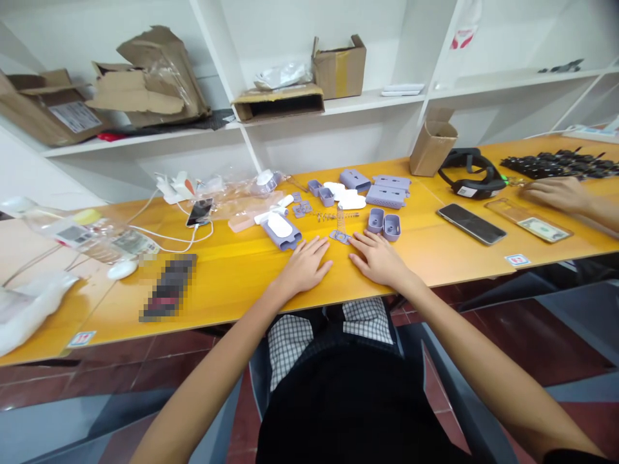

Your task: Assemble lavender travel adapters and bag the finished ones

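Observation:
My left hand [305,264] lies flat on the yellow table [232,277], fingers stretched out, holding nothing. My right hand [374,256] lies flat beside it, also open, its fingertips close to a small lilac flat part [340,236]. Just beyond my left hand sits a lilac holder with a white oval piece [282,230]. Two lilac cup-shaped parts [383,223] stand beyond my right hand. Further back lie small springs [333,216], white oval covers [343,195] and lilac housings [387,191].
Another person's hand [561,191] rests at the far right by a banknote in a clear tray [532,222]. A black phone [471,223], a headset [471,174], a charging phone [199,211], a plastic bottle [82,233] and a cardboard cup [432,147] sit on the table. Shelves behind hold cardboard boxes [338,64].

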The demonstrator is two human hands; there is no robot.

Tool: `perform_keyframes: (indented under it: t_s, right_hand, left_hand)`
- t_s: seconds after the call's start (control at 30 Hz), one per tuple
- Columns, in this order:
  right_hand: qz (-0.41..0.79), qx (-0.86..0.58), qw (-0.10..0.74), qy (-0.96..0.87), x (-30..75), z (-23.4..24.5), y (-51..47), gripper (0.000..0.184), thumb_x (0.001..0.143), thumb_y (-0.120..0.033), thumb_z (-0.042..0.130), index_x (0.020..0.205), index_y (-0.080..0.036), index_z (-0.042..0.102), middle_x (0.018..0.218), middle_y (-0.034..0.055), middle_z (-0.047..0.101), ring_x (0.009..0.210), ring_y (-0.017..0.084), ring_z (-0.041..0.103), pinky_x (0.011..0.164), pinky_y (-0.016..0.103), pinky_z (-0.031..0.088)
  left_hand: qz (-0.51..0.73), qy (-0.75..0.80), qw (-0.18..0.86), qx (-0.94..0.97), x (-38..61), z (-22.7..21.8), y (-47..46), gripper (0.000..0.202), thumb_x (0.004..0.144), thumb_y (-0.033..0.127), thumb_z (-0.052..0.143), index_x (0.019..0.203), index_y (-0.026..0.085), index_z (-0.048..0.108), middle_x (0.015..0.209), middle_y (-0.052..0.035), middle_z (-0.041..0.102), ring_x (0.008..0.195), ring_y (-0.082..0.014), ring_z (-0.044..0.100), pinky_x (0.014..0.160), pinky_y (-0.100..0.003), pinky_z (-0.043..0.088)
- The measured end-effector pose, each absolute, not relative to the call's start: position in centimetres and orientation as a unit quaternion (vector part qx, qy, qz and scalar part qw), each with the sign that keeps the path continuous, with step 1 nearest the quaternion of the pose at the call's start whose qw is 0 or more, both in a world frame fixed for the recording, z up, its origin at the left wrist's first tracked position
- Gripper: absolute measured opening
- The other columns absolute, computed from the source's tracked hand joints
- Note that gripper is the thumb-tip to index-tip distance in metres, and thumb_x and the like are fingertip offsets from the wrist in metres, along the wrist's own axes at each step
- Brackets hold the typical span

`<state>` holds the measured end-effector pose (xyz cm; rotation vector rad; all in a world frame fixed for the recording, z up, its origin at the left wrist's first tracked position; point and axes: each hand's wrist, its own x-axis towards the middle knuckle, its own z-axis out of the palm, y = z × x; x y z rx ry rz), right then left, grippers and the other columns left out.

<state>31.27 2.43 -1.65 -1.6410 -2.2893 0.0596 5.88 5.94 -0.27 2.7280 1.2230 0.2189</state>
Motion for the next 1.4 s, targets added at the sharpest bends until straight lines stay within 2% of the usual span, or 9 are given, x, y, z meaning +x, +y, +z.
perform_keyframes:
  t_s: [0.17, 0.43, 0.83, 1.0, 1.1, 1.17, 1.2, 1.27, 1.4]
  right_hand:
    - [0.02, -0.566, 0.178, -0.805, 32.0, -2.4, 1.5, 0.067, 0.109, -0.044, 0.043, 0.165, -0.007, 0.045, 0.169, 0.0221, 0.048, 0.159, 0.039, 0.044, 0.13, 0.061, 0.035]
    - [0.008, -0.568, 0.142, -0.81, 32.6, -3.1, -0.1, 0.068, 0.11, -0.049, 0.038, 0.163, -0.007, 0.047, 0.171, 0.0227, 0.043, 0.163, 0.039, 0.037, 0.131, 0.066, 0.03]
    - [0.007, -0.568, 0.144, -0.81, 32.6, -3.1, 0.2, 0.067, 0.11, -0.05, 0.039, 0.163, -0.009, 0.048, 0.171, 0.0225, 0.044, 0.162, 0.039, 0.038, 0.131, 0.065, 0.03]
    - [0.024, -0.556, 0.16, -0.815, 32.9, -2.4, -0.1, 0.063, 0.108, -0.048, 0.047, 0.157, -0.01, 0.056, 0.17, 0.0212, 0.047, 0.162, 0.04, 0.038, 0.131, 0.064, 0.032]
    - [0.054, -0.54, 0.209, -0.814, 33.7, -1.3, -0.7, 0.049, 0.104, -0.045, 0.053, 0.136, -0.014, 0.074, 0.149, 0.0178, 0.07, 0.144, 0.038, 0.062, 0.119, 0.056, 0.05]
    - [0.05, -0.627, 0.267, -0.731, 34.6, -0.2, -1.0, 0.041, 0.103, -0.042, 0.052, 0.12, -0.018, 0.08, 0.116, 0.0143, 0.084, 0.107, 0.034, 0.08, 0.097, 0.049, 0.062]
    - [0.03, -0.675, 0.292, -0.677, 35.1, 0.3, -0.9, 0.04, 0.102, -0.043, 0.053, 0.118, -0.019, 0.08, 0.105, 0.0139, 0.085, 0.096, 0.034, 0.081, 0.089, 0.048, 0.063]
    - [-0.004, -0.735, 0.3, -0.608, 36.0, 1.2, -0.4, 0.039, 0.099, -0.048, 0.058, 0.111, -0.02, 0.081, 0.1, 0.0152, 0.084, 0.096, 0.037, 0.079, 0.086, 0.049, 0.061]
    - [-0.006, -0.784, 0.249, -0.568, 37.2, 1.8, 1.5, 0.066, 0.096, -0.07, 0.055, 0.124, -0.013, 0.077, 0.116, 0.0263, 0.079, 0.107, 0.047, 0.075, 0.086, 0.057, 0.058]
  left_hand:
    - [0.07, 0.427, 0.059, 0.9, 5.4, -0.4, 4.2, 0.068, 0.111, 0.049, 0.036, 0.165, 0.009, 0.043, 0.176, -0.0185, 0.034, 0.167, -0.0321, 0.028, 0.137, -0.056, 0.02]
    - [0.068, 0.44, 0.063, 0.893, 5.3, -0.6, 3.7, 0.069, 0.112, 0.053, 0.036, 0.166, 0.012, 0.041, 0.177, -0.0173, 0.033, 0.168, -0.0302, 0.026, 0.138, -0.055, 0.018]
    - [0.069, 0.44, 0.067, 0.893, 5.3, -0.7, 3.9, 0.068, 0.111, 0.053, 0.038, 0.166, 0.014, 0.042, 0.177, -0.0161, 0.033, 0.167, -0.0303, 0.027, 0.137, -0.056, 0.019]
    - [0.076, 0.436, 0.067, 0.894, 5.3, -0.7, 3.9, 0.068, 0.111, 0.053, 0.037, 0.166, 0.014, 0.043, 0.177, -0.0162, 0.034, 0.167, -0.0311, 0.027, 0.137, -0.056, 0.019]
    - [0.079, 0.437, 0.072, 0.893, 5.3, -0.6, 3.8, 0.067, 0.11, 0.053, 0.038, 0.165, 0.015, 0.044, 0.176, -0.0165, 0.035, 0.167, -0.0314, 0.028, 0.137, -0.057, 0.019]
    - [0.083, 0.438, 0.076, 0.892, 5.3, -0.5, 3.8, 0.066, 0.11, 0.053, 0.04, 0.164, 0.015, 0.045, 0.176, -0.0166, 0.036, 0.166, -0.0317, 0.029, 0.137, -0.057, 0.02]
    - [0.088, 0.441, 0.079, 0.89, 5.3, -0.5, 3.8, 0.066, 0.109, 0.052, 0.042, 0.163, 0.015, 0.045, 0.175, -0.017, 0.037, 0.166, -0.0322, 0.031, 0.137, -0.057, 0.02]
    - [0.11, 0.456, 0.088, 0.879, 5.6, -0.4, 4.0, 0.066, 0.107, 0.05, 0.046, 0.162, 0.013, 0.046, 0.173, -0.0186, 0.042, 0.163, -0.0343, 0.037, 0.135, -0.058, 0.025]
    - [0.211, 0.473, 0.122, 0.847, 7.8, -0.3, 5.7, 0.069, 0.104, 0.049, 0.054, 0.161, 0.012, 0.045, 0.167, -0.0218, 0.048, 0.156, -0.0371, 0.046, 0.13, -0.057, 0.035]
